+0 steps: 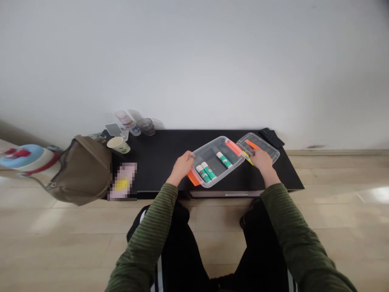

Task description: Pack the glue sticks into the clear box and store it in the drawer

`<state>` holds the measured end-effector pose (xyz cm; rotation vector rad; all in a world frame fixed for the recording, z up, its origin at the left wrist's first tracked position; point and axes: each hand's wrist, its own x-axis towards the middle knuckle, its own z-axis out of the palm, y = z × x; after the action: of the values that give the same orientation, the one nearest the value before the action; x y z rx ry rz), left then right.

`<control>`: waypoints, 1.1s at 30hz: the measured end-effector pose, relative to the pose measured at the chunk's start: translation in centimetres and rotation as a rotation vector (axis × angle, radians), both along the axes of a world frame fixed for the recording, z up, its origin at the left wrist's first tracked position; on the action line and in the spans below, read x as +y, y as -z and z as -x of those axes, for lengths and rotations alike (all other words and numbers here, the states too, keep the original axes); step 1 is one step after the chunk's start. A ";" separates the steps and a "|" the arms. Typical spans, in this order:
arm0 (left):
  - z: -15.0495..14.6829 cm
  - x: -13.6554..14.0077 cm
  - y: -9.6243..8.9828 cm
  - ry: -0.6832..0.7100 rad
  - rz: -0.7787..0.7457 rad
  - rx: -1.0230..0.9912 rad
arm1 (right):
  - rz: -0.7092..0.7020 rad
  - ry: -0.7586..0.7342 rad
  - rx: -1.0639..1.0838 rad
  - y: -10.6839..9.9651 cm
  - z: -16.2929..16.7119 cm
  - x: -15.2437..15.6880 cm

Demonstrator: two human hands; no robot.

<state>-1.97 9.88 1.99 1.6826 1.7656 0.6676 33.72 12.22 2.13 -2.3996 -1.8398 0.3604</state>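
My left hand (182, 165) is closed on the left rim of a clear plastic box (214, 162) with orange latches. The box is tilted over the black table, and three green-and-white glue sticks (225, 159) lie inside. My right hand (261, 160) is closed at the box's right side, in front of the clear lid (271, 152). A slim yellow pen-like stick (248, 158) shows at its fingertips; its exact kind cannot be made out. Beyond the fingers, an orange strip (251, 144) shows against the lid.
A dark remote or keypad (272, 138) is at the table's (173, 148) back right. At the left are a paper cup (118, 144), a glass (146, 126), a pink-and-white bottle (127, 122), a blurred pink packet (123, 181) and a brown bag (83, 170) beside a blue-lidded bottle (27, 158).
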 end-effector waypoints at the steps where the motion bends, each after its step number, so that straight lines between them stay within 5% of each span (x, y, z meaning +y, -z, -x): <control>1: 0.0 0.0 0.0 0.005 -0.003 -0.017 | 0.044 -0.012 -0.019 0.4 -0.2 0.1; 8: 0.1 -0.1 0.4 0.016 -0.038 -0.091 | 0.210 -0.025 -0.072 2.0 -0.3 0.2; 15: 0.6 -0.6 0.8 -0.016 -0.043 -0.138 | 0.173 -0.027 -0.064 2.3 0.2 0.3; 20: 0.4 -0.9 0.7 -0.020 -0.063 -0.155 | -0.172 0.023 0.104 -0.3 0.6 0.2; 25: 0.2 -1.0 0.9 -0.042 -0.086 -0.172 | -0.523 -0.114 0.245 -4.0 3.0 -1.6; 28: 0.2 -1.2 1.2 -0.053 -0.117 -0.191 | -0.513 -0.263 0.241 -5.8 5.1 -3.0; 33: 0.0 -1.6 1.2 -0.073 -0.111 -0.169 | -0.255 -0.335 0.021 -7.1 8.3 -4.1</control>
<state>-2.00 8.28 0.84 1.5885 1.7042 0.9275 25.39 8.12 9.25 -1.9199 -2.1324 0.1603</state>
